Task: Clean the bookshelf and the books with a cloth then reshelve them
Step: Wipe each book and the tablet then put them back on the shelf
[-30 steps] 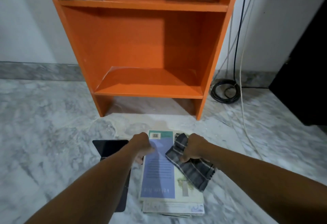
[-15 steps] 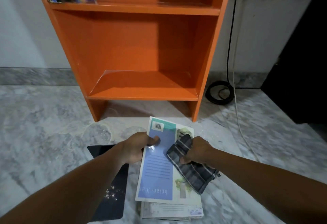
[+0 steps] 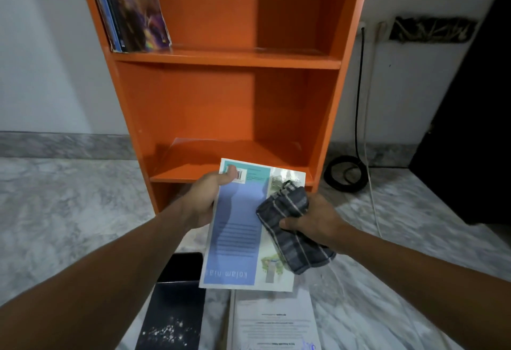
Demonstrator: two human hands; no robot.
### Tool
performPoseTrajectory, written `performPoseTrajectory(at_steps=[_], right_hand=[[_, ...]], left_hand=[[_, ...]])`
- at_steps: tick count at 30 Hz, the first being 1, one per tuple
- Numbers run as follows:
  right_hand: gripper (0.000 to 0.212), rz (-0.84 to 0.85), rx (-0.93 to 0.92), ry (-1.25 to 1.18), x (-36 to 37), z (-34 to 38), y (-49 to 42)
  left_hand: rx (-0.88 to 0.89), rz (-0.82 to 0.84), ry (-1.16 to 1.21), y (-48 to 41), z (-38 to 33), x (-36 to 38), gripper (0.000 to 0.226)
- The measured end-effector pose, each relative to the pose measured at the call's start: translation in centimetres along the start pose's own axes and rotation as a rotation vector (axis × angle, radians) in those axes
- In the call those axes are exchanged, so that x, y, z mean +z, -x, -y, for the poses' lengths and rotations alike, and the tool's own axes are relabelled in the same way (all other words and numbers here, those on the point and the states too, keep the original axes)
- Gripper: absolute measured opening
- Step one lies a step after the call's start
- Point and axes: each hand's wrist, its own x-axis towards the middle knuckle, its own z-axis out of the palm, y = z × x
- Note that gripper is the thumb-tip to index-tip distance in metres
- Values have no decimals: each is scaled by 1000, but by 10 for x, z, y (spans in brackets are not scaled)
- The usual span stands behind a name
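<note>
Orange paint covers the bookshelf (image 3: 193,117), which stands against the wall with a few books (image 3: 132,9) leaning at the left end of its upper shelf. Just in front of the bookshelf's lower shelf (image 3: 221,156), the left hand (image 3: 203,200) holds a blue-and-white paperback (image 3: 237,233) clear of the floor, back cover up. Its fingers (image 3: 229,175) are curled round the book's left edge, with the thumb pressed on top beside the barcode. The right hand (image 3: 315,219) grips a bunched grey checked cloth (image 3: 290,225), fingers closed tight round it, and the cloth lies against the right half of the cover. Farther out from the bookshelf, on the marble floor (image 3: 55,211), a dark book (image 3: 174,311) and a white-covered book (image 3: 273,319) lie side by side

The step in hand looks like wiping this paperback. The next move calls for drawing the cloth across the cover while the left grip keeps the book steady, then turning it to reach the other face. After that it can be stood on the lower shelf. The cover looks thin and may bend, so light pressure should do. The two books on the floor are probably next in line
</note>
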Motion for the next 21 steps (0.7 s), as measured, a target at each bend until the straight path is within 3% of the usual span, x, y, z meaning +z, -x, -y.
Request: performPoseTrajectory(at_steps=[3, 7, 10, 12, 14, 18, 21], right_hand=[[27, -194, -145, 169, -14, 20, 3], [24, -527, -350, 177, -42, 60, -8], [42, -652, -460, 218, -54, 85, -28], [58, -579, -511, 340, -38, 81, -30], [55, -435, -624, 549, -2, 53, -16], [49, 48, -931, 811, 48, -14, 44], [39, 47, -1060, 629, 40, -3, 51]], left_hand=[[10, -42, 5, 1, -10, -3, 46], [0, -70, -9, 2, -18, -3, 50], [-18, -50, -33, 0, -20, -4, 55], [-8, -45, -8, -2, -24, -3, 59], [-1, -63, 58, -1, -32, -3, 57], [-11, -115, 120, 0, -36, -11, 53], [-12, -96, 157, 3, -41, -13, 52]])
